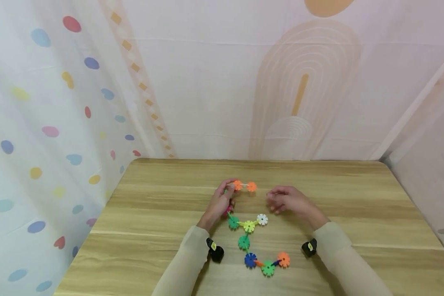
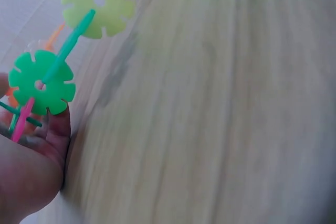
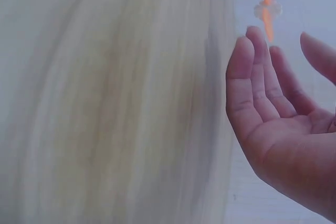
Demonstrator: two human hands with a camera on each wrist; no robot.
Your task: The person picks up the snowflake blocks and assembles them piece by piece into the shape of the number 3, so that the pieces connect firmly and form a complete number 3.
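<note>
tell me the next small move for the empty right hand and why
Probably bring the right hand a little left to take the free orange plastic snowflake disc. That hand is open and holds nothing, while the left hand grips the far end of the colourful snowflake-disc chain, whose orange tip sticks out unsupported toward the right hand.

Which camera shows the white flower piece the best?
The head view: the white flower piece lies whole on the table, joined to the yellow piece. The left wrist view misses it; the right wrist view shows only a blurry pale piece, maybe another.
</note>
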